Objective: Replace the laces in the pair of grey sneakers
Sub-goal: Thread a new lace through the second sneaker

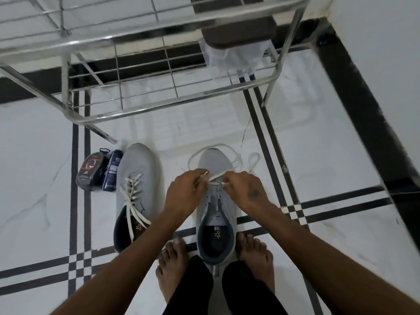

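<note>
While both hands pinch the white lace, the sneaker stands between bare feet.

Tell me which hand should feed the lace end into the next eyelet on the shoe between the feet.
Probably right. The right hand already pinches a lace tip directly over the eyelet rows of the right sneaker. The left hand pinches the lace's other end out to the side, better placed for keeping tension.
</note>
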A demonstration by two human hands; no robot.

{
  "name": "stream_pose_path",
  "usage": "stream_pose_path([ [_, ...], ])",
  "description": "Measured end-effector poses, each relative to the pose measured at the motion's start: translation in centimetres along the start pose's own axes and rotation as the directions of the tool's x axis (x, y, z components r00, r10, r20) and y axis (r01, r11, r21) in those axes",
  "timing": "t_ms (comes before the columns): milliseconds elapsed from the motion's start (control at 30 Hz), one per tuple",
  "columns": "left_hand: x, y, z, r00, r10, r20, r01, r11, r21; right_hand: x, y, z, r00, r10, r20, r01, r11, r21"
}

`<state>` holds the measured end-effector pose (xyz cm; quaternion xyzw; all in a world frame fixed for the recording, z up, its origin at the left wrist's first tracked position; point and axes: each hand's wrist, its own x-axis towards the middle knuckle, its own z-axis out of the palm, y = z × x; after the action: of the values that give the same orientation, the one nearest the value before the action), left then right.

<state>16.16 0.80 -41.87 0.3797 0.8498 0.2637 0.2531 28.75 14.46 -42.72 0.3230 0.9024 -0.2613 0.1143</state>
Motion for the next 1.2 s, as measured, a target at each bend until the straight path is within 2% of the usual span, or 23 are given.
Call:
stream_pose_path([
  [200,-0.3,0.1,1.7,0.993,-0.115,-0.030,0.115,0.993,0.000,-0.2,0.0,0.7,0.997,-0.024,-0.068,0.019,0.997,-0.072],
  [367,-0.3,0.3,2.3,0.990,-0.136,-0.036,0.133,0.989,-0.066,-0.4,0.6,-0.3,0.994,0.105,-0.027,-0.104,0.994,0.024],
  [533,-0.1,0.1,2.7,0.979,-0.184,-0.083,0.175,0.979,-0.103,-1.1,1.8,-0.8,0.974,0.213,-0.081,-0.210,0.977,0.042],
  [800,-0.2,0.0,2.3,0.967,-0.222,-0.122,0.202,0.967,-0.156,-0.8,2.4,-1.1,0.950,0.290,-0.116,-0.286,0.957,0.050],
  [1067,-0.5,0.1,2.1,0.958,-0.269,-0.102,0.243,0.946,-0.214,-1.0,2.8,-0.7,0.965,0.232,-0.126,-0.232,0.973,0.012],
  [1200,-0.5,0.1,2.1,0.955,-0.278,-0.102,0.253,0.945,-0.207,-1.0,2.4,-0.6,0.978,0.154,-0.139,-0.141,0.985,0.095],
])
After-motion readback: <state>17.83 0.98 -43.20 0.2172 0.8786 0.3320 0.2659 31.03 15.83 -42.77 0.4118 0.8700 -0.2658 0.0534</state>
